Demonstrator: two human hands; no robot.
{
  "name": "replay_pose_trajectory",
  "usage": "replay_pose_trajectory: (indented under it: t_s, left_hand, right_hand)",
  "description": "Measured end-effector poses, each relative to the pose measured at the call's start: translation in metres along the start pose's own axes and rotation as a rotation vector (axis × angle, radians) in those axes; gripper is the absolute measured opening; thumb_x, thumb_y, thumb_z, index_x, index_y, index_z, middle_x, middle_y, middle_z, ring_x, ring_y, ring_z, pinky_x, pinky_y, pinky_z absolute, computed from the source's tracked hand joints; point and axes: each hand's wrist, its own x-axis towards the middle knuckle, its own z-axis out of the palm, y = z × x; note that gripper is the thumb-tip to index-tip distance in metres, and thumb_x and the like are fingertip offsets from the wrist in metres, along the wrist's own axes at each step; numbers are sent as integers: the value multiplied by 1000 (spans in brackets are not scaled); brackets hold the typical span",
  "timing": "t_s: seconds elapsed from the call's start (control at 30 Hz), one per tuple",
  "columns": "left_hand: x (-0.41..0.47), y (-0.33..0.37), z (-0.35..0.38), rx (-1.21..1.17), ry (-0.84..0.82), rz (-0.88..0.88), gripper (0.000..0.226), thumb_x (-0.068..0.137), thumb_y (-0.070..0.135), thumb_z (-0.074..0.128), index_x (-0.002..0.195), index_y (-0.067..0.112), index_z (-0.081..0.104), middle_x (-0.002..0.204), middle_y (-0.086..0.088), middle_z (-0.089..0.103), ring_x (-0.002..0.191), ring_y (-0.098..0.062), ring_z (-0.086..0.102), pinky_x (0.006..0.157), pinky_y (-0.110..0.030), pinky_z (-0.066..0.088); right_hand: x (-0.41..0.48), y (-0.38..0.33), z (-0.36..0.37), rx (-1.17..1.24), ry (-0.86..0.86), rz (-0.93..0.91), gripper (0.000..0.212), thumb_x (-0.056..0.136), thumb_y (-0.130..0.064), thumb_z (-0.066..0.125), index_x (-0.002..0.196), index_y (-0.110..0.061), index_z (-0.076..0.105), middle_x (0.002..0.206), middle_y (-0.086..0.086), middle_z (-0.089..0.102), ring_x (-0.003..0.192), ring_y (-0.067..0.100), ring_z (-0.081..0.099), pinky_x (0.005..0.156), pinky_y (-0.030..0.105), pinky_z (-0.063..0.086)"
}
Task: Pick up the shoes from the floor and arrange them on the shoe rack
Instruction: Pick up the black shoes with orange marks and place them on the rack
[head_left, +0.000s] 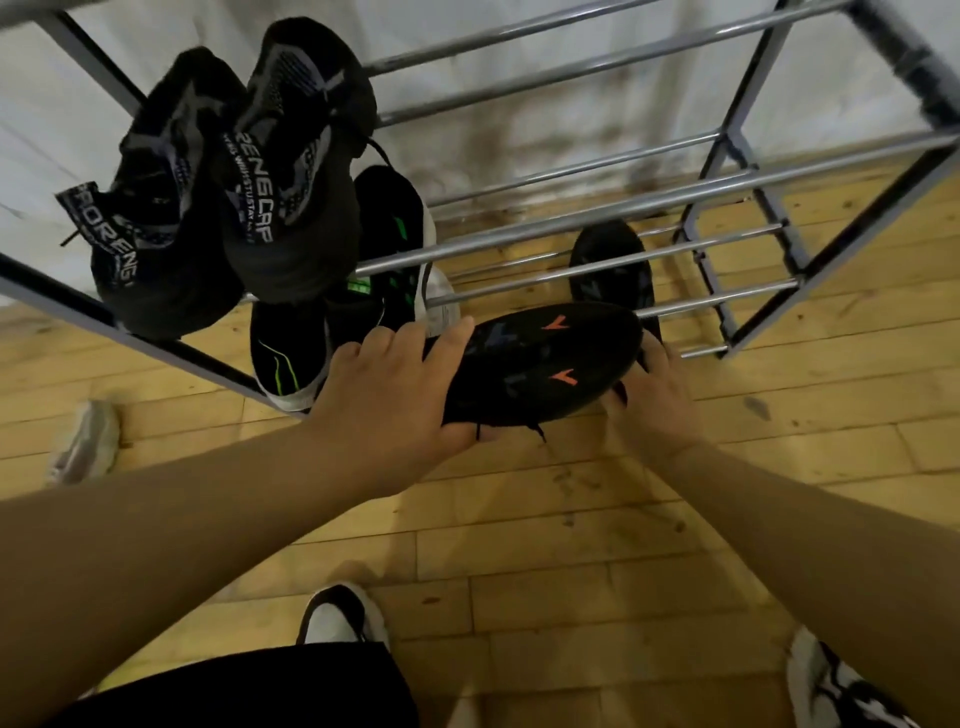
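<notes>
Black knit shoe (540, 364) gripped between left hand (395, 410) and right hand (649, 405).

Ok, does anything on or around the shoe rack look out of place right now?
Yes. A pale shoe lies alone on the wooden floor left of the rack, blurred, not shelved. The black shoe with orange marks is held sideways across the rack's front by both hands, left hand and right hand.

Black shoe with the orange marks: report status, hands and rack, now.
Left hand and right hand both gripping the black shoe, held in front of the shoe rack. Its mate already on a lower shelf. Nothing in the way.
</notes>
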Motion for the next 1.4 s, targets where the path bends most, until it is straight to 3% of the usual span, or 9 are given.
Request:
replay_pose_trajectory:
  t_s: [0.23, 0.4, 0.47, 0.57, 0.73, 0.87, 1.03, 1.13, 1.4]
  left_hand:
    - [6, 0, 3, -1, -10, -37, 101, 83, 86, 32, 161, 27, 8, 133, -5, 48, 117, -27, 49, 98, -50, 46]
    - [5, -1, 3, 5, -1, -26, 101, 81, 87, 30, 160, 27, 10, 130, -6, 50, 115, -28, 51, 96, -50, 46]
    - [4, -1, 3, 9, -30, -21, 101, 81, 87, 30, 159, 29, 5, 133, -5, 48, 118, -28, 48, 99, -49, 44]
    - [-3, 6, 1, -1, -52, -9, 101, 81, 87, 31, 159, 30, 4, 137, -5, 47, 121, -29, 47, 99, -49, 42]
    - [-17, 45, -17, -90, -31, 8, 100, 81, 87, 30, 160, 30, 6, 144, -4, 46, 127, -28, 48, 98, -45, 46]
    - [-29, 60, -31, -380, -43, 43, 95, 85, 82, 46, 158, 38, 6, 153, 3, 43, 135, -24, 44, 107, -40, 40]
    - [-41, 51, -48, -985, -296, 174, 91, 91, 49, 73, 155, 57, 9, 152, 30, 38, 132, 11, 46, 108, -21, 44]
    - [-38, 50, -57, -1204, -443, 196, 75, 97, 30, 70, 152, 59, 29, 142, 35, 47, 120, 14, 56, 94, -13, 51]
    - [-21, 81, -46, -1477, -143, -147, 67, 101, 25, 64, 158, 41, 31, 142, 20, 51, 101, 19, 56, 86, -8, 50]
  right_hand:
    - [45, 3, 3, -177, -163, -37, 68, 96, -55, 25, 158, -29, 32, 165, 9, 27, 151, 37, 22, 123, 54, 24]
    - [1, -9, -29, -340, -368, -46, 87, 99, -50, 49, 161, -37, -10, 171, 9, -17, 156, 46, -9, 126, 59, 8]
    - [-26, -17, -67, -341, -505, -131, 90, 96, -54, 56, 162, -35, -2, 172, 8, -7, 157, 40, 3, 125, 51, 17]
    - [-51, -41, -134, 102, -727, 65, 95, 87, -65, 68, 162, -42, 14, 156, -11, 35, 140, 19, 47, 108, 35, 44]
    - [-64, -82, -187, 861, -392, 348, 33, 103, -38, 59, 135, -43, 48, 127, -1, 67, 106, 21, 73, 89, 35, 57]
    - [-61, -89, -193, 982, -138, 380, 29, 108, -18, 52, 132, -33, 58, 115, 11, 73, 96, 28, 76, 78, 40, 63]
    - [-58, -83, -211, 1033, -237, 317, 34, 109, -14, 47, 133, -31, 64, 114, 11, 77, 98, 28, 77, 76, 37, 61]
    - [-54, -83, -210, 1023, -280, 349, 37, 109, -19, 50, 145, -27, 57, 116, 9, 77, 99, 27, 77, 73, 35, 62]
    - [-87, -88, -213, 899, -536, 239, 72, 97, -45, 62, 151, -68, 20, 136, 3, 65, 106, 26, 75, 92, 46, 58]
